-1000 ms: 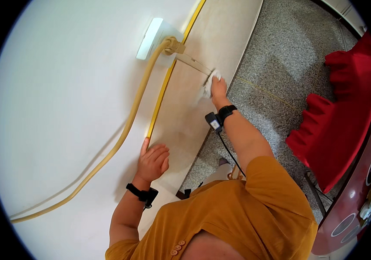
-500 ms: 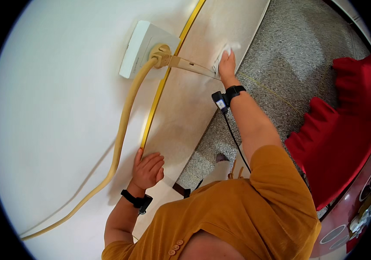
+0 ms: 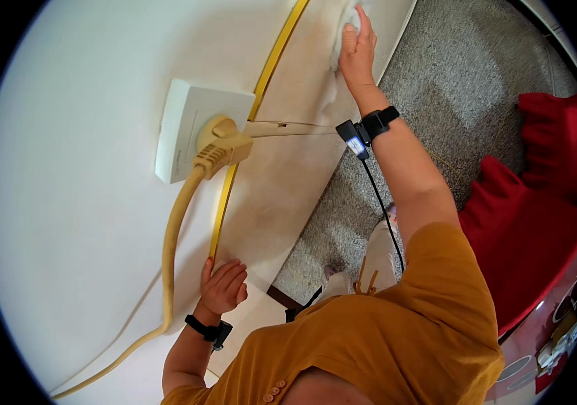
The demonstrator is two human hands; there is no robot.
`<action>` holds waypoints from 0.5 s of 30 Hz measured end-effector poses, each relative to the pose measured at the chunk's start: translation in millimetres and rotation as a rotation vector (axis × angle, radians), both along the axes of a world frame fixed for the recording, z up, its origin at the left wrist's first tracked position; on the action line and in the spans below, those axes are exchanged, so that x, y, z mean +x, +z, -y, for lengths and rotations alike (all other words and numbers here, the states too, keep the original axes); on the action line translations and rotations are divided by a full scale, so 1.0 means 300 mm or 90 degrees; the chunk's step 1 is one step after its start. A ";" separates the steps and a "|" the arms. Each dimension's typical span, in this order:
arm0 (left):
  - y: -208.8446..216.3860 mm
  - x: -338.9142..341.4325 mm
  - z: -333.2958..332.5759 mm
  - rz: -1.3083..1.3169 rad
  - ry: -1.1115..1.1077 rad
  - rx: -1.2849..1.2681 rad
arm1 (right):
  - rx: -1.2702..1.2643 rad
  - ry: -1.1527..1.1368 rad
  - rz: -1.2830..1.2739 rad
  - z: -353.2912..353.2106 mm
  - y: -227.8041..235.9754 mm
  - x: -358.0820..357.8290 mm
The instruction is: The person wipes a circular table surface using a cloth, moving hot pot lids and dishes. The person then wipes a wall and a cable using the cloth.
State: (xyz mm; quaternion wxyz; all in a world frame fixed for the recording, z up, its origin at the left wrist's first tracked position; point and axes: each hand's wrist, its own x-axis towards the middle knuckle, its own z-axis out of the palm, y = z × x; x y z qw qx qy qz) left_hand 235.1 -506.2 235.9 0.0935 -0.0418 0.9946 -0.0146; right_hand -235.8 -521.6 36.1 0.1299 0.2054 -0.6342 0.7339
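Note:
My right hand [image 3: 360, 55] is closed around a white cloth [image 3: 351, 18] and presses it against the beige tile skirting [image 3: 305, 98], near its far end. Much of the cloth is hidden behind the fingers. My left hand [image 3: 223, 287] holds nothing. Its slightly bent fingers lie against the near part of the skirting, the thumb side touching the yellow trim strip [image 3: 220, 219]. Between the two hands, a cream plug [image 3: 224, 145] sits in a white wall socket [image 3: 179, 128].
A thick cream cord [image 3: 169, 270] runs from the plug down the white wall [image 3: 93, 175]. A tapering flat piece [image 3: 288, 129] crosses the skirting beside the plug. Grey speckled floor [image 3: 430, 74] borders the skirting. Red cloth [image 3: 514, 226] drapes at the right. A black cable [image 3: 384, 209] hangs from my right wristband.
My right hand has slid the cloth farther up along the skirting. My left hand still rests by the trim. The view has shifted, so the socket appears lower and more to the left.

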 end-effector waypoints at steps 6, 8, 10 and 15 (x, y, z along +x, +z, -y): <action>-0.006 -0.007 0.005 0.016 0.008 -0.037 | 0.098 0.022 0.455 0.021 -0.428 0.085; -0.013 -0.012 0.009 0.016 0.002 -0.043 | 0.128 -0.002 0.465 0.022 -0.567 0.146; -0.015 -0.007 0.004 0.001 0.001 -0.057 | 0.157 -0.019 0.472 0.026 -0.637 0.216; -0.014 -0.019 0.003 0.025 0.007 -0.060 | 0.353 0.151 0.572 -0.041 -0.791 0.480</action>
